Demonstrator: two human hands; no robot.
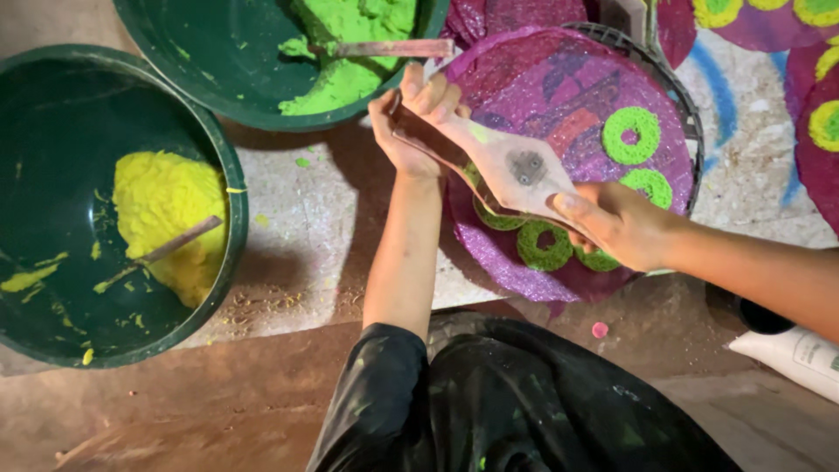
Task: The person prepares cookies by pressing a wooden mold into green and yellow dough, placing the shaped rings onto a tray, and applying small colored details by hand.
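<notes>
**Flat diamond-shaped stencil held over the purple disc**

The flat, pale, diamond-shaped stencil plate (511, 166) with a small dark mark at its middle spans slantwise between both hands, above a round purple glittered disc (559, 87) that rests on a dark wire basket (677, 96). The left hand (411, 118) pinches the plate's narrow upper end, thumb and fingers pressed together on it. The right hand (616, 223) closes on the lower end, fingers curled under the plate and thumb on top. Green powder rings (632, 135) sit on the disc, two clear of the plate; others lie partly beneath it and the right hand, so their number is hard to tell.

To the left stand two dark green basins: one (232, 201) holds yellow powder (166, 218) with a thin stick (179, 240) in it, the other (218, 79), cut off by the top edge, holds green powder (350, 52) and a flat wooden strip (384, 48). The disc's far rim and neighbouring purple discs (817, 131) run out of view at the right.
</notes>
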